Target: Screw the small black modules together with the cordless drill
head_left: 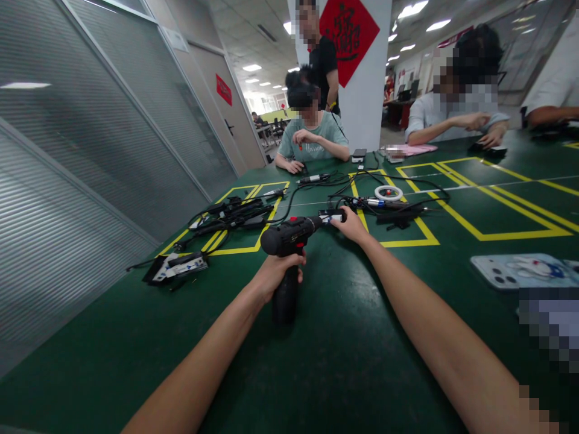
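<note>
My left hand (275, 276) is wrapped round the grip of a black cordless drill (286, 301), which stands upright over the green table. The drill's nose points to the right and away from me. At its tip, my right hand (353, 225) pinches a small black and white block-like piece (330, 217). The piece is at the drill's front end; whether a bit enters it is too small to tell. Beyond my right hand, black-handled tools with cords (384, 208) lie in a yellow taped rectangle.
Tangled black cables and tools (239, 211) lie at the left, near a black and white packet (176, 266). A white ring (388, 193) sits at the back. A patterned phone (525, 271) lies at right. People sit across the green table (344, 361).
</note>
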Tool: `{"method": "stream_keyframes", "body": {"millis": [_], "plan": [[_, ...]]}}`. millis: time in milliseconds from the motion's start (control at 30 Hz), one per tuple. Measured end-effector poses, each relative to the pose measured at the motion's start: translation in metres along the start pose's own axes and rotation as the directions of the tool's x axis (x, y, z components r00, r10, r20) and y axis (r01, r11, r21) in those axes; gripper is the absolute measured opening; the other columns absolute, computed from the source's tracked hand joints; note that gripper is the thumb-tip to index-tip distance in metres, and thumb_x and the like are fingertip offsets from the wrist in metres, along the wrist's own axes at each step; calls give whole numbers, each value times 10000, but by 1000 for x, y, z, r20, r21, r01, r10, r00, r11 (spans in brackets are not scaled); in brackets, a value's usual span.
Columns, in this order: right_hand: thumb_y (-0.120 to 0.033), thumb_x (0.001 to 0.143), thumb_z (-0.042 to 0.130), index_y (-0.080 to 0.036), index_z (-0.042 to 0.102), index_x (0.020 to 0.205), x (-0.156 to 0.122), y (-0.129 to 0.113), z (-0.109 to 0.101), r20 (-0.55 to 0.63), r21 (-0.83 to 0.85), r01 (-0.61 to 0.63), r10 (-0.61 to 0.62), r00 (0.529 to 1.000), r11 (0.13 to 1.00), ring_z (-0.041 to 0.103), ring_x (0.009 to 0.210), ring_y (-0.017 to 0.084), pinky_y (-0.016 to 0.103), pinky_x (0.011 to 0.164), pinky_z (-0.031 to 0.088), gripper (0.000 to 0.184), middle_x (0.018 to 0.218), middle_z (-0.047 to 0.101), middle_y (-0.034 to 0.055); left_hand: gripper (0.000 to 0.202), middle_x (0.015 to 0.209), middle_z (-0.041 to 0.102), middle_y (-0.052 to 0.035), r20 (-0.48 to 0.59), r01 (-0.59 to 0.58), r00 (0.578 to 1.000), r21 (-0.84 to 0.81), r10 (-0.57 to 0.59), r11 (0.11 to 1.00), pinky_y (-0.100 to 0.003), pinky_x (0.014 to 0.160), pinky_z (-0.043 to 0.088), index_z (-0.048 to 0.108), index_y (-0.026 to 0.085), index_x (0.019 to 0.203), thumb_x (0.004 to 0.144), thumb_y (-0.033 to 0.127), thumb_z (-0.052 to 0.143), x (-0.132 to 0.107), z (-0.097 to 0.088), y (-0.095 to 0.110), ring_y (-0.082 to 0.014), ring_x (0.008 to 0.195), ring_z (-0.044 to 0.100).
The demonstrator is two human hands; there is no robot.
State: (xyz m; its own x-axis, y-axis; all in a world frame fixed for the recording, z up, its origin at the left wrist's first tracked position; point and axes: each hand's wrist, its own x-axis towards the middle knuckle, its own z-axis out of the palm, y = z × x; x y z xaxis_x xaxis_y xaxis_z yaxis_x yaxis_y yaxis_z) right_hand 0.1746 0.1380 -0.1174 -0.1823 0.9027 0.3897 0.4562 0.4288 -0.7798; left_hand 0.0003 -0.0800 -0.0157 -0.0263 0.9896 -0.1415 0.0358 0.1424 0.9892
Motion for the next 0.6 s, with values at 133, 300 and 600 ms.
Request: {"method": "stream_keyframes", "body": {"millis": [133, 300, 600], "plan": [[-407, 734, 645, -166, 485, 1250, 0, 0, 0, 1, 1, 6, -6, 1000, 1000, 600, 1000, 243, 381, 890, 455, 592, 1130, 626, 116, 266, 792, 606, -39, 6, 8, 1000, 2, -8, 1000, -251, 507, 421, 605, 122, 876, 663, 275, 648, 0, -1, 0, -102, 488, 543], [-403, 731, 648, -167, 490, 1247, 0, 0, -1, 1, -3, 7, -7, 1000, 1000, 603, 999, 244, 383, 887, 456, 589, 1131, 626, 116, 245, 788, 596, -28, 22, -17, 1000, 17, 17, 1000, -253, 511, 426, 603, 129, 870, 675, 271, 643, 1, -2, -2, -99, 489, 543], [-385, 731, 651, -171, 501, 1238, -1, -2, -1, -2, 8, 3, -3, 1000, 1000, 602, 1009, 244, 387, 899, 451, 570, 1137, 626, 116, 266, 762, 597, -27, 0, -14, 1000, 4, 14, 1000, -252, 501, 423, 602, 128, 873, 656, 274, 649, 1, -1, -2, -96, 464, 528]]}}
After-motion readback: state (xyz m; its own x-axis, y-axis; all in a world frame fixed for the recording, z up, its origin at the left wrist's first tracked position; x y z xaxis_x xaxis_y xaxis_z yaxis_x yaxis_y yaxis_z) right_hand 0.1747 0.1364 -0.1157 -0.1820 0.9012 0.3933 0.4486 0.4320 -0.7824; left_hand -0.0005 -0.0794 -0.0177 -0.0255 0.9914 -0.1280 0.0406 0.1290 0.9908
